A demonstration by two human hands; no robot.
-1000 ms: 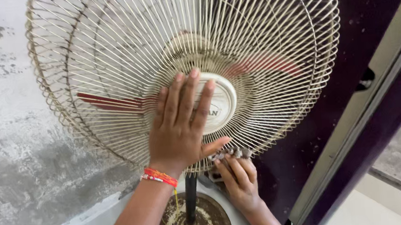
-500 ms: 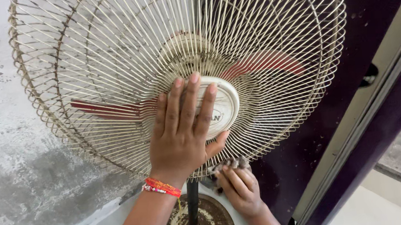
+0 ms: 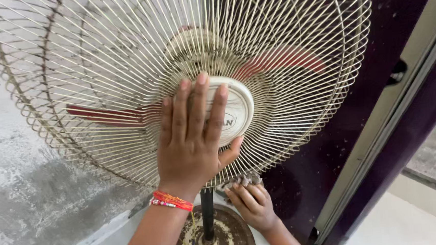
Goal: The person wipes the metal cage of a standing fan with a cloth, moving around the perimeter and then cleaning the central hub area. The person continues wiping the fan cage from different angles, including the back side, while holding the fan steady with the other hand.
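Note:
A pedestal fan fills the view, with a cream wire grille (image 3: 96, 69), a round cream centre cap (image 3: 238, 105) and red blades (image 3: 105, 115) behind the wires. My left hand (image 3: 191, 139) lies flat on the front of the grille, fingers stretched up over the left part of the cap, a red thread bracelet (image 3: 171, 200) on its wrist. My right hand (image 3: 252, 204) reaches up from below, its fingers curled on a dusty lump at the grille's bottom rim (image 3: 242, 179).
A black pole (image 3: 207, 210) runs down to a round rusty base (image 3: 239, 238). A stained grey wall (image 3: 18, 192) stands behind on the left. A dark purple door (image 3: 332, 145) and its pale frame (image 3: 383, 141) are close on the right.
The fan head has drifted left and fills more of the view. My left hand stays flat on the grille. My right hand sits a little lower at the bottom rim.

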